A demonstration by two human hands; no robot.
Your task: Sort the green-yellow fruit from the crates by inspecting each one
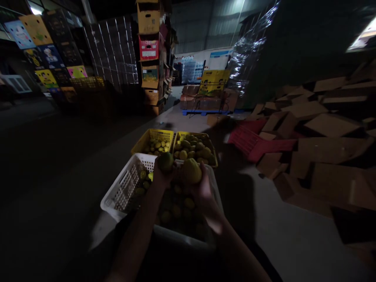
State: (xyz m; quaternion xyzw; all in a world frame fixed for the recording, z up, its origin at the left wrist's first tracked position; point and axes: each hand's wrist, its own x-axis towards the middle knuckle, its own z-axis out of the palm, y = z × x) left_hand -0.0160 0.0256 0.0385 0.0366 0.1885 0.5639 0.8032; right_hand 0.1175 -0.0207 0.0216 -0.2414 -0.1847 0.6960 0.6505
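On the floor (67, 188), a white perforated plastic crate (119, 192) at left carries small yellow-green fruits (140, 191). Behind its back edge stands a yellow perforated plastic crate (139, 144) with yellow fruits (158, 145) inside. The left hand (161, 177) has its fingers curled around a dark green round fruit (165, 161), raised over the white crate's back edge; its fingertips are hard to make out. Just beside it, the right hand (205, 187) grips a larger yellow-green fruit (192, 171), fingers spread to its girth, above a pale plastic rim (185, 236); the arms hide whether this belongs to the same crate. Behind is a second yellow crate (215, 154), heaped with fruit. Farther right lie a red plastic crate (246, 137) and brown cardboard boxes (335, 125).
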